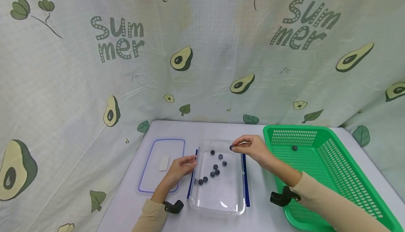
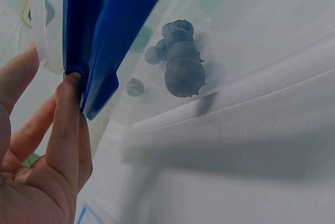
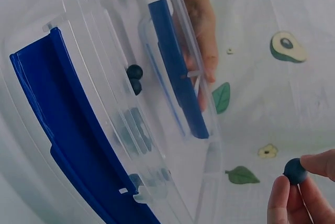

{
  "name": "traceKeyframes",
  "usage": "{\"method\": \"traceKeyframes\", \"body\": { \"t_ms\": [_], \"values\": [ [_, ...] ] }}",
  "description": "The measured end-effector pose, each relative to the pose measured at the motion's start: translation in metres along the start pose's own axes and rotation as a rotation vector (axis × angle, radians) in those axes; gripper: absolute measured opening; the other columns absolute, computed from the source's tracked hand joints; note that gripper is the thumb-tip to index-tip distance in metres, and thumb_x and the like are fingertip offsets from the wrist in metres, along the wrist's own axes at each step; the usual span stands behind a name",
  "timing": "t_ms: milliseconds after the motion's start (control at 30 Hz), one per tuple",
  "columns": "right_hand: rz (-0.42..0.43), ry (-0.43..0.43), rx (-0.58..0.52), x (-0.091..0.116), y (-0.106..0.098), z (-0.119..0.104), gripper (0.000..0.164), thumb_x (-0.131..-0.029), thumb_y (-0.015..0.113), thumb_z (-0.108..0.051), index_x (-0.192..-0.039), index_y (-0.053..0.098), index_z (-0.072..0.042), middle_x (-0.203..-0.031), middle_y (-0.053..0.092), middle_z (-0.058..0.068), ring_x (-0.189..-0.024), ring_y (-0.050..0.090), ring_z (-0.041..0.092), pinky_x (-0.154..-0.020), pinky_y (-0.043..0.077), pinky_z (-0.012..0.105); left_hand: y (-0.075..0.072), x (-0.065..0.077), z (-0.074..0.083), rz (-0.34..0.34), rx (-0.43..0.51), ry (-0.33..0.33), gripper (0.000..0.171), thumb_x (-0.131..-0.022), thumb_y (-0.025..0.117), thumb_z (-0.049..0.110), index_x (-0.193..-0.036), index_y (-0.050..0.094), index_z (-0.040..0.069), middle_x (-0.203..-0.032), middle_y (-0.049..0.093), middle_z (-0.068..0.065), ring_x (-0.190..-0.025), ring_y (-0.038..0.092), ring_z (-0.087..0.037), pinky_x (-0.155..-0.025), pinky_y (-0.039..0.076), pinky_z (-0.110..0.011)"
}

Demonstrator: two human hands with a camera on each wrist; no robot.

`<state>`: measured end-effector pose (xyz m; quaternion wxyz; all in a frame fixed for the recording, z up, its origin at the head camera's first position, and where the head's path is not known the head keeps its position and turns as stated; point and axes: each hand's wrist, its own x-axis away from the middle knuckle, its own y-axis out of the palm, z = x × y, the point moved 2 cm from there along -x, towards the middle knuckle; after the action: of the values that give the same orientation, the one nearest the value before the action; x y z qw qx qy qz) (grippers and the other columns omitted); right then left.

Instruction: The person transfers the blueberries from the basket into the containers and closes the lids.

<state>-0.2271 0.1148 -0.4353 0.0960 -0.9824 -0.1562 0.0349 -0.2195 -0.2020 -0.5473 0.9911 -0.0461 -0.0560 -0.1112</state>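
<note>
A clear plastic box (image 1: pixel 226 197) with blue side latches (image 2: pixel 94 35) stands on the table, several blueberries (image 1: pixel 212 174) scattered inside it. At the box's left side, my left hand (image 1: pixel 181 168) grips the rim, the thumb on one side of the wall and the fingers against the latch. Above the far right corner of the box, my right hand (image 1: pixel 250 147) pinches one blueberry (image 3: pixel 296 171) between thumb and fingertips. To the right, a green basket (image 1: pixel 319 161) has a single blueberry (image 1: pixel 294 148) on its floor.
Left of the box lies a clear lid (image 1: pixel 152 168) with a blue edge and a pale label. White cloth covers the table (image 1: pixel 123 207). Behind it hangs a curtain (image 1: pixel 202 112) printed with avocados. The basket's raised wall stands under my right forearm.
</note>
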Motion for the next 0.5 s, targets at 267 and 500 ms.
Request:
{"method": "traceKeyframes", "body": {
  "t_ms": [267,500],
  "values": [
    [-0.020,0.015,-0.028,-0.0005,0.0081,0.0053,0.028,-0.085,0.079,-0.007,-0.106,0.069,0.009,-0.099,0.073,0.015,-0.090,0.071,0.021,-0.091,0.055,0.033,0.0007,0.0013,-0.0009,0.005,0.000,-0.002,0.053,-0.091,0.075,0.026,-0.134,0.059,-0.002,-0.118,0.064,-0.013,-0.105,0.065,-0.020,-0.092,0.057,-0.031],
    [-0.011,0.019,-0.020,-0.0002,0.0101,0.0071,0.027,-0.086,0.079,-0.008,-0.105,0.069,0.009,-0.100,0.072,0.015,-0.090,0.070,0.020,-0.090,0.056,0.033,0.0029,0.0022,0.0022,0.021,0.004,0.000,0.049,-0.093,0.074,0.021,-0.133,0.060,-0.003,-0.115,0.065,-0.011,-0.104,0.065,-0.020,-0.092,0.057,-0.032]
  ]
}}
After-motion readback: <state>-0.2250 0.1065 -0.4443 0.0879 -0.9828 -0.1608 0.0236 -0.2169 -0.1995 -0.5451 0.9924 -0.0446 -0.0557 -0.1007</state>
